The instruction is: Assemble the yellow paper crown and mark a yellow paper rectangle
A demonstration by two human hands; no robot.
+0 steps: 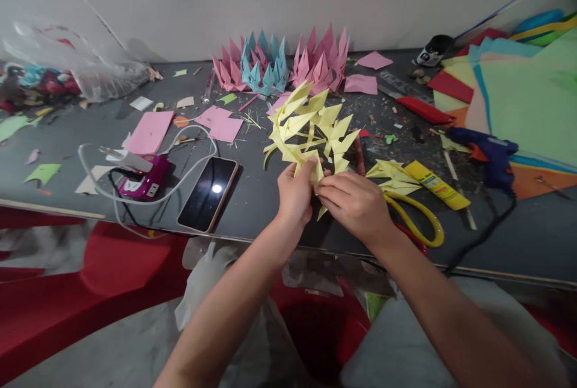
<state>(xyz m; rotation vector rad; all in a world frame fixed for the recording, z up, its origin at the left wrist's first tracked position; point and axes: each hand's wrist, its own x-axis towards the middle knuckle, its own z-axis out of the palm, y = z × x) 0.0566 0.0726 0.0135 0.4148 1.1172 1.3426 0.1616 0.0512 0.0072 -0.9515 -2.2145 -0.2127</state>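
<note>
A ring of pointed, folded yellow paper pieces (295,129) is held over the front of the dark table, its far side arching away from me. My left hand (295,192) is closed on the near part of this paper, thumb on top. Beside it, my right hand (358,201) pinches the same paper at its near edge, fingertips almost touching the left thumb. What lies between the right fingertips is partly hidden. Several loose yellow folded pieces (394,174) lie right of my right hand. Scissors with a yellow handle (436,233) rest by my right wrist, partly covered.
Pink (322,63) and blue (265,69) folded paper crowns stand at the back. Left are a phone (208,194) and a purple power adapter (146,178) with cables. Right are a yellow glue pack (437,184), a blue glue gun (489,156), a red cutter (426,110) and coloured sheets (527,87).
</note>
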